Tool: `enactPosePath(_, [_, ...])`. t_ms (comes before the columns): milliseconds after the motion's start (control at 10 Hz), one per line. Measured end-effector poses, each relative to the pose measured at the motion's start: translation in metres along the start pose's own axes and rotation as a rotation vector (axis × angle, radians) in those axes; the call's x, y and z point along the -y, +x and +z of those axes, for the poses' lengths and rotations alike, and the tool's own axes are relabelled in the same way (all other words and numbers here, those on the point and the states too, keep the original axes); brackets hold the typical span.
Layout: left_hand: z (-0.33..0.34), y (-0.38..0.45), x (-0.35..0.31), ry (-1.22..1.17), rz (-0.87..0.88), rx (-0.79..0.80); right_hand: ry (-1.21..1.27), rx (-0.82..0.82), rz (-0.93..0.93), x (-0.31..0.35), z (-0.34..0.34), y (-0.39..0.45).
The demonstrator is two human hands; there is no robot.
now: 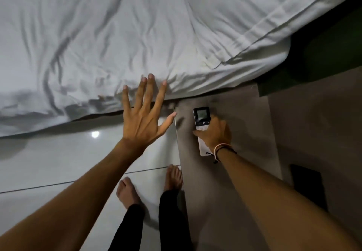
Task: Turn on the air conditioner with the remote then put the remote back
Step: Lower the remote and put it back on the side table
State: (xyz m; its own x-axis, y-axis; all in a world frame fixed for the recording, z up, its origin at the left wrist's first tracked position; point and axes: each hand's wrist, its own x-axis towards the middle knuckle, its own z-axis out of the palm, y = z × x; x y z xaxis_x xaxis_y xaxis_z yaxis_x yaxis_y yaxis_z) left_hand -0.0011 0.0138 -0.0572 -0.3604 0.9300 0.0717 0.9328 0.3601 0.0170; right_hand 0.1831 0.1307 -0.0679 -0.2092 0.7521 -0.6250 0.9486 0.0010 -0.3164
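Observation:
A white remote (201, 120) with a small grey screen and a power button lies on the brown bedside table (244, 133). My right hand (214, 135) rests over its lower half, fingers curled around its sides, and a thin bracelet circles that wrist. My left hand (146, 113) hovers with spread fingers over the bed's edge, left of the table, holding nothing. No air conditioner is in view.
A bed with a rumpled white sheet (117, 35) fills the upper view, touching the table's far edge. Glossy white floor tiles (58, 162) lie below, with my bare feet (148, 188) beside the table. A dark opening (307, 184) sits at the right.

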Motion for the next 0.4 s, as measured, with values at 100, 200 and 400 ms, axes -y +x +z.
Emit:
enactPosePath(100, [0.012,-0.003,-0.001,-0.007,-0.022,0.000,0.003,-0.019,-0.002,-0.009,0.020,0.008])
enactPosePath(200, [0.016,-0.004,-0.002,0.004,-0.035,-0.003,-0.027,-0.051,0.001,-0.013,0.027,0.010])
enactPosePath(400, [0.005,-0.001,0.001,0.006,-0.020,0.003,-0.094,-0.078,-0.036,-0.011,0.027,0.009])
